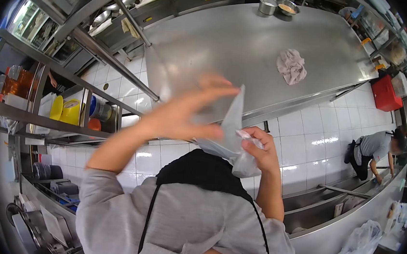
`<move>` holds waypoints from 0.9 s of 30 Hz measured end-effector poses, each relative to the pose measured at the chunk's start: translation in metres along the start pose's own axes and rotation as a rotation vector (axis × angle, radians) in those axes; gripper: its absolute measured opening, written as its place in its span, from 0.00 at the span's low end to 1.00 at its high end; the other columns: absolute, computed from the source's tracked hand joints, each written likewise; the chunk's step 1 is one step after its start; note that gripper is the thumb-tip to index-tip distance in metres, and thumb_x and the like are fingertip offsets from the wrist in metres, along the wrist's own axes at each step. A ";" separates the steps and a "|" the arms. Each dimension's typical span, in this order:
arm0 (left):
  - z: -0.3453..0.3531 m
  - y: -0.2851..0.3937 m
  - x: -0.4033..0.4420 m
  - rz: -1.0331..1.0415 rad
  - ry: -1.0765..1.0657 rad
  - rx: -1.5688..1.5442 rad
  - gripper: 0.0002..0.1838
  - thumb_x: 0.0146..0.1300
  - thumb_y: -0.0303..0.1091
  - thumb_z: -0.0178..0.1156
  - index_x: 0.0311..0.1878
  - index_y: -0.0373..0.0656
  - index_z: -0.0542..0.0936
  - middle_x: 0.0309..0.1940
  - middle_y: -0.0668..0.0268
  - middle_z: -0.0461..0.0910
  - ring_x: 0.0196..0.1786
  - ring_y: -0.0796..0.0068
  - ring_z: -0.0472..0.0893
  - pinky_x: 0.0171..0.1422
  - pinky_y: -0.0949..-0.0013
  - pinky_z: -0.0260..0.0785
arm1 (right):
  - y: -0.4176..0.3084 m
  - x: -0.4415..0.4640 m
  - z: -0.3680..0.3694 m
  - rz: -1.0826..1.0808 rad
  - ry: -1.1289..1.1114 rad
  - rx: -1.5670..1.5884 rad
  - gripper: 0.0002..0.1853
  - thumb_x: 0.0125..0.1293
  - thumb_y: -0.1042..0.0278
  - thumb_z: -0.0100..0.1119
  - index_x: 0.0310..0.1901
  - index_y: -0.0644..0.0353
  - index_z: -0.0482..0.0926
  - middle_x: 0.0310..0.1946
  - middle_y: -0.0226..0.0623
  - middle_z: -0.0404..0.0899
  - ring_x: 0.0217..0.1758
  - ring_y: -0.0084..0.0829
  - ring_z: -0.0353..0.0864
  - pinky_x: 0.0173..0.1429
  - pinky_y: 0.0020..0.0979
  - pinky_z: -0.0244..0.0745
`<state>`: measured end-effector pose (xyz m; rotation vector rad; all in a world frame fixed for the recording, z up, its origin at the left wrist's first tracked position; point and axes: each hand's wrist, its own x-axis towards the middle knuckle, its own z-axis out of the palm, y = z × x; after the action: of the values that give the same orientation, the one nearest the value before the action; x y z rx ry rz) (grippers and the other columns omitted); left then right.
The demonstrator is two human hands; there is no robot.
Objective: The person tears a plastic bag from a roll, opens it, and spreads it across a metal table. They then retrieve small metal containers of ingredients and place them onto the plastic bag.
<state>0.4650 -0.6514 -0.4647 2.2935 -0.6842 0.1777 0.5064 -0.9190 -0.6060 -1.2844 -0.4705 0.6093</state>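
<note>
A translucent plastic bag is in front of my black apron, its upper part drawn up to a point. My right hand is closed round the bag, and the bunched clear part hangs below the fingers. To its left, my left hand is blurred by motion, thumb and fingers spread wide apart. Its fingertips and thumb are close to the bag's edge; whether they touch it I cannot tell.
Ahead stands a steel table with a crumpled cloth, a metal pot and a bowl. Steel shelving is on the left. A co-worker bends over a steel counter on the right. A red box stands beyond.
</note>
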 end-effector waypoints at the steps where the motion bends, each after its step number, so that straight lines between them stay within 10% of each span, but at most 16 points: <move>1: 0.038 -0.004 -0.002 -0.173 -0.125 -0.073 0.44 0.52 0.38 0.73 0.73 0.47 0.64 0.71 0.53 0.59 0.70 0.57 0.64 0.72 0.54 0.61 | -0.005 0.004 0.010 -0.042 -0.030 0.012 0.12 0.65 0.70 0.62 0.47 0.65 0.81 0.39 0.29 0.82 0.45 0.21 0.76 0.54 0.25 0.69; 10: 0.113 -0.057 -0.101 -0.547 0.096 -0.781 0.12 0.65 0.30 0.63 0.49 0.36 0.77 0.37 0.70 0.81 0.43 0.82 0.78 0.50 0.74 0.72 | 0.004 0.038 0.045 -0.169 -0.033 -0.134 0.17 0.68 0.63 0.59 0.52 0.65 0.81 0.50 0.36 0.78 0.49 0.27 0.77 0.57 0.26 0.67; 19: -0.025 -0.093 -0.245 -0.413 0.949 -1.178 0.14 0.67 0.35 0.61 0.50 0.37 0.78 0.41 0.64 0.84 0.42 0.75 0.84 0.48 0.71 0.78 | 0.052 0.071 0.101 -0.064 -0.075 -0.463 0.24 0.73 0.50 0.50 0.52 0.66 0.80 0.42 0.35 0.81 0.40 0.25 0.77 0.54 0.27 0.67; 23: -0.087 -0.126 -0.323 -0.475 1.304 -0.957 0.14 0.68 0.37 0.60 0.49 0.35 0.78 0.38 0.63 0.84 0.38 0.75 0.83 0.43 0.70 0.77 | 0.073 0.089 0.167 0.122 -0.252 -0.579 0.21 0.75 0.54 0.48 0.43 0.66 0.81 0.35 0.34 0.81 0.42 0.22 0.76 0.49 0.25 0.68; 27: -0.081 -0.184 -0.387 -0.833 1.035 -0.369 0.16 0.66 0.44 0.62 0.43 0.38 0.80 0.31 0.66 0.83 0.32 0.72 0.81 0.40 0.69 0.74 | 0.098 0.122 0.269 0.114 -0.204 -0.444 0.13 0.71 0.61 0.56 0.36 0.63 0.80 0.31 0.30 0.79 0.38 0.19 0.73 0.47 0.24 0.67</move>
<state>0.2382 -0.3226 -0.6397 1.6210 0.6962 0.6867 0.4116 -0.6247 -0.6414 -1.6861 -0.7328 0.7632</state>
